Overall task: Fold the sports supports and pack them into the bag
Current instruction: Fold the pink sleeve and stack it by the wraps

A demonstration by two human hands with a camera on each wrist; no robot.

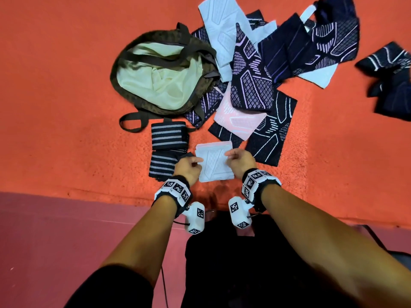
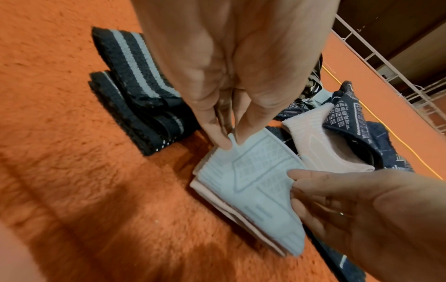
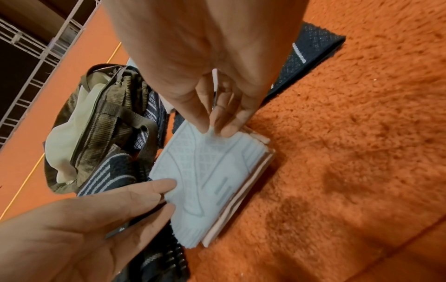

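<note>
A folded white sports support (image 1: 214, 165) (image 2: 260, 183) (image 3: 212, 171) lies on the orange carpet in front of me, with a pale pink layer showing under its edge. My left hand (image 1: 199, 162) (image 2: 229, 142) pinches its left edge between thumb and fingers. On the opposite edge, my right hand (image 1: 229, 155) (image 3: 214, 130) pinches the fabric and lifts a small peak of it. An open brown bag (image 1: 115, 70) (image 3: 101, 122) with pale yellow lining lies beyond, to the left. Two folded black supports with grey stripes (image 1: 169, 134) (image 2: 135, 76) sit beside my left hand.
A heap of unfolded navy, white and pink supports (image 1: 255, 74) spreads right of the bag. More dark supports (image 1: 391, 85) lie at the far right. The carpet ends at a maroon floor (image 1: 66, 230) near my body. A metal railing (image 2: 386, 63) stands behind.
</note>
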